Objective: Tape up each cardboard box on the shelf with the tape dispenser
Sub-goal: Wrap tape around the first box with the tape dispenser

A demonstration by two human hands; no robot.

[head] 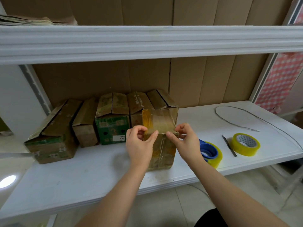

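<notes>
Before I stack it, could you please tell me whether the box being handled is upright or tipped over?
Upright: the taped brown cardboard box stands flat on the white shelf.

Illumination was bright, even and diffuse. A glare spot [7, 181] burned out at the lower left. Soft shadows lay beneath the upper shelf [147, 43]. Wide-angle distortion bowed straight edges near the borders. The centre stayed sharp; the corners were slightly soft.

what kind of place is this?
Probably a storeroom or packing area: white metal shelf lined with worn cardboard boxes, loose tape roll beside a tape dispenser.
</notes>
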